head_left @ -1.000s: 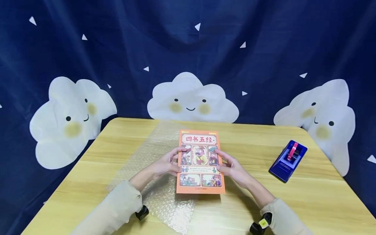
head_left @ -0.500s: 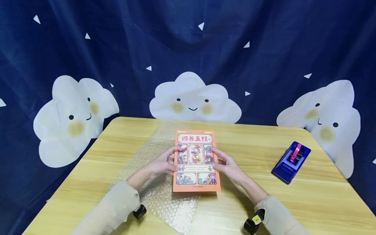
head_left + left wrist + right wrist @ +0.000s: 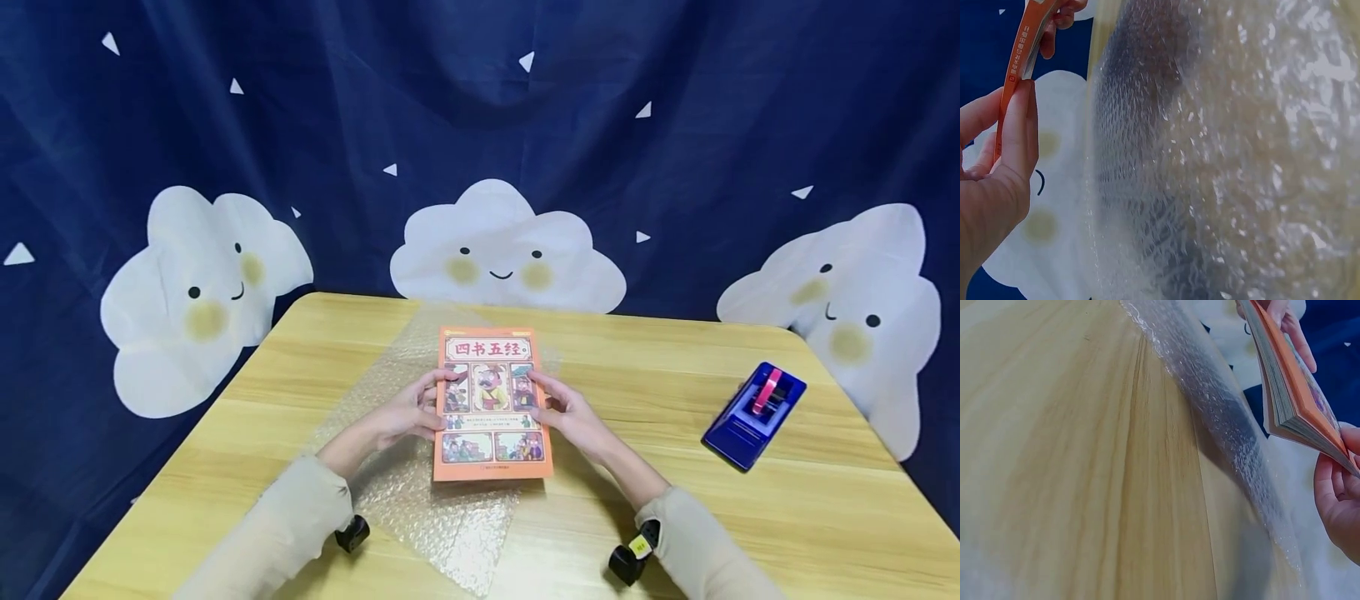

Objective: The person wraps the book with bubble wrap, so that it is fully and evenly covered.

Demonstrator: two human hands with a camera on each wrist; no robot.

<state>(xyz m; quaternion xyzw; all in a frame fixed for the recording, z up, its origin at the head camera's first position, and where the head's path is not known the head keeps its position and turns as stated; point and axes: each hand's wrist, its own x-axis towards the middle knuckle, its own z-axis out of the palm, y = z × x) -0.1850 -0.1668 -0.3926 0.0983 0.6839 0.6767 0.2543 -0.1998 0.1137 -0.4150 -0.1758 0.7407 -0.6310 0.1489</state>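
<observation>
Between both hands is an orange-covered book (image 3: 491,425) with cartoon panels and red Chinese characters, its cover facing up. My left hand (image 3: 408,412) grips its left edge, thumb on the cover and the other fingers mostly hidden behind. At the opposite edge, my right hand (image 3: 573,421) holds it in the same way. Page edges of the book (image 3: 1282,403) show in the right wrist view, with a gap between it and the sheet below. That sheet is clear bubble wrap (image 3: 465,525), lying diagonally on the table under the book and also filling much of the left wrist view.
A blue tape dispenser (image 3: 756,415) with a pink-red roll stands on the right side of the wooden table (image 3: 637,358). Behind the table hangs a dark blue curtain (image 3: 337,100) with white smiling clouds. Black cameras are strapped at both wrists.
Both hands have carried the book a little to the left, farther over the bubble wrap, keeping the same grip. The head view has shifted slightly, so the background sits farther right.
</observation>
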